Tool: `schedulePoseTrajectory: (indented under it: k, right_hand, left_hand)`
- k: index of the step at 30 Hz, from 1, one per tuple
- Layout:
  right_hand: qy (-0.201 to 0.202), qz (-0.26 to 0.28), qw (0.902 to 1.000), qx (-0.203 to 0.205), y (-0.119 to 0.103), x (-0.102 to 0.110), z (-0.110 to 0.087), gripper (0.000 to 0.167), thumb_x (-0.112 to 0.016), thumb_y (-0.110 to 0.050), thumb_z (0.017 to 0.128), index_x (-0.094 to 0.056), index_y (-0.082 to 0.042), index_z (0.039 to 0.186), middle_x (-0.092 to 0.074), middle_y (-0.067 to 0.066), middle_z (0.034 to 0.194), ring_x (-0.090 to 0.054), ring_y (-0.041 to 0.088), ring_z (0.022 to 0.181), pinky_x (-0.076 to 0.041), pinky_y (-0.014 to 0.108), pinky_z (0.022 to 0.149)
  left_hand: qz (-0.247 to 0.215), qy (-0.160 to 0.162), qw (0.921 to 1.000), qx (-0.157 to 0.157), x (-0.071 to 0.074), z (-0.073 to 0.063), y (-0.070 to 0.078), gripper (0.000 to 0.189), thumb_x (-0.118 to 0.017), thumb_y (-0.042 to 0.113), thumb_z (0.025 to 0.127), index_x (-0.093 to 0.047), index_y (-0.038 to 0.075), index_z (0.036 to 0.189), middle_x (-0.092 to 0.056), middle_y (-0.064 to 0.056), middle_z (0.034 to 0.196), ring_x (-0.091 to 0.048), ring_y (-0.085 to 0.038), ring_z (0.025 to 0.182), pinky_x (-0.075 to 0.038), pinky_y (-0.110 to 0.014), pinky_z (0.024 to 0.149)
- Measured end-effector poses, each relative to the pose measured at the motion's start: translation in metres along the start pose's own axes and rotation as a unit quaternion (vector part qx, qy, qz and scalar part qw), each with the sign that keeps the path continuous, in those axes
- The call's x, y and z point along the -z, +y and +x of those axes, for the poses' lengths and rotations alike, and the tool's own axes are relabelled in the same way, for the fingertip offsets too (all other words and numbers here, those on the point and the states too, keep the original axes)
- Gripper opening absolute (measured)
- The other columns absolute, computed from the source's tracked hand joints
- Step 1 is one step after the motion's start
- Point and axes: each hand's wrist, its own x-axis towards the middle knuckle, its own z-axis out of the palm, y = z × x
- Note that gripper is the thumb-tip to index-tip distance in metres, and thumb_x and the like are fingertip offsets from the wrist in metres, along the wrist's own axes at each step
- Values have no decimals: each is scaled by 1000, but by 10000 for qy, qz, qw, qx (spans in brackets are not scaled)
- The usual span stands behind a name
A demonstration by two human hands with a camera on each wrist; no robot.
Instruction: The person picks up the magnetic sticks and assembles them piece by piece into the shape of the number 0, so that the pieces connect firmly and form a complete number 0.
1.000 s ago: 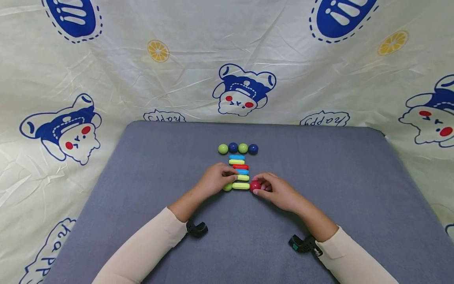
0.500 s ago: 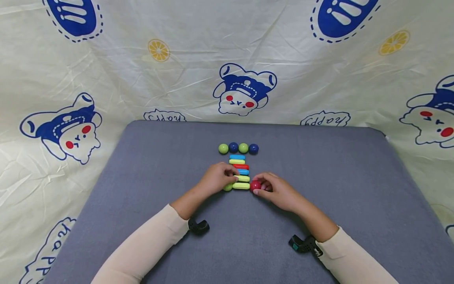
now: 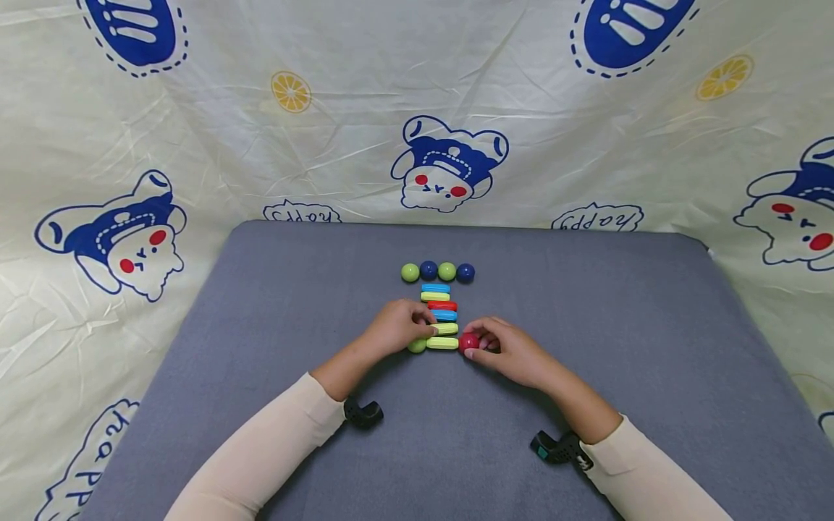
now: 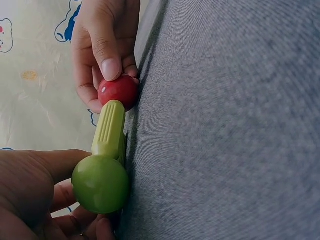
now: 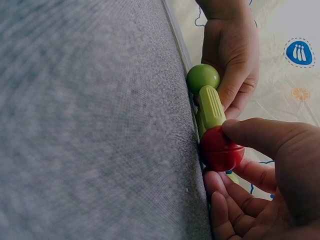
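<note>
My left hand (image 3: 399,327) is curled at the left end of a yellow-green ribbed stick (image 3: 447,328), second from the front, with the thumb on that end. Its fingertips are partly hidden. My right hand (image 3: 511,350) pinches a red ball (image 3: 468,342) between thumb and fingers. In front lies another yellow-green stick (image 3: 442,344), the red ball at its right end and a green ball (image 3: 417,346) at its left. Both wrist views show this ball-stick-ball line, with the green ball (image 4: 100,184) nearest the left hand and the red ball (image 5: 220,148) nearest the right.
Behind the hands, a blue stick (image 3: 444,316), a red stick (image 3: 443,306), a yellow-green stick (image 3: 435,297) and another blue stick (image 3: 435,288) lie in a column. Beyond them stands a row of alternating green and dark blue balls (image 3: 428,270). A grey cloth covers the table (image 3: 586,304).
The front stick, with its green and red balls, has shifted slightly toward me. The second stick has also come slightly nearer, its left end at my left thumb. Both hands have hardly moved.
</note>
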Motion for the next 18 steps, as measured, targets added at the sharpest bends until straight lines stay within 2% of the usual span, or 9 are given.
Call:
schedulePoseTrajectory:
  k: [9,18]
  right_hand:
    - [-15,-21,10000,4,1,-1,0,33,-72,-25,95,-64,-14,125,-63,5,115,-60,15,99,-53,32,89]
    - [-37,30,10000,52,1,-1,0,33,-72,-24,95,-64,-12,124,-63,5,115,-59,15,99,-53,31,89]
  left_hand:
    - [148,-2,9999,39,1,-2,1,9,-76,18,89,-77,9,92,-64,1,74,-52,-8,66,-39,-20,60]
    - [280,151,9995,-88,5,-9,6,9,-74,17,89,-77,8,91,-65,-3,84,-56,-11,77,-46,-23,68]
